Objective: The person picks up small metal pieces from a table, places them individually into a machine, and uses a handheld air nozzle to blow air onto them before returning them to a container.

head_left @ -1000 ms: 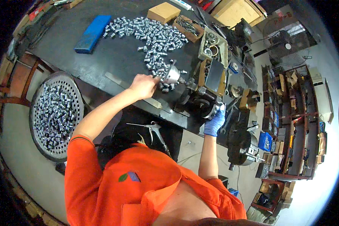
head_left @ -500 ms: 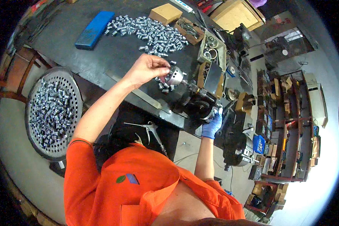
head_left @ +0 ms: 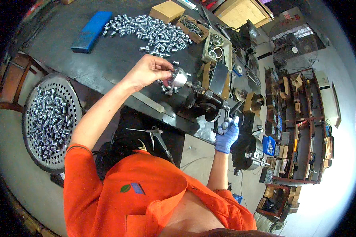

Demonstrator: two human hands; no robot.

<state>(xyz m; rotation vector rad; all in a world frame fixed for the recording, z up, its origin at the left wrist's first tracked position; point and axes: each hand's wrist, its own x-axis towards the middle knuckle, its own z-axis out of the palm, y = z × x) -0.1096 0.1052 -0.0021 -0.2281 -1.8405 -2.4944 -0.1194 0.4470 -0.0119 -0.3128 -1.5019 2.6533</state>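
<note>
My bare left hand (head_left: 151, 72) has its thumb and fingers pinched at the face of a silver drill chuck (head_left: 180, 78). Whatever lies between the fingertips is hidden. The chuck belongs to a small dark bench machine (head_left: 203, 100) at the table's front edge. At the machine's near right end, my right hand (head_left: 228, 135), in a blue glove, is closed around a metal crank handle (head_left: 225, 123). A few short shiny metal sleeves (head_left: 169, 91) lie beneath and beside the chuck. Farther back on the dark table spreads a large heap of the same metal sleeves (head_left: 152, 33).
A perforated round metal tray (head_left: 73, 94) full of sleeves stands at the left. On the table are a blue block (head_left: 91, 31), a cardboard box (head_left: 167, 11) and a parts tray (head_left: 227, 51). An air blow gun (head_left: 159, 138) lies before me. Shelves (head_left: 300, 126) stand right.
The right hand and the crank handle have turned to a slightly different position. My left hand stays at the chuck. The whole view has shifted a little.
</note>
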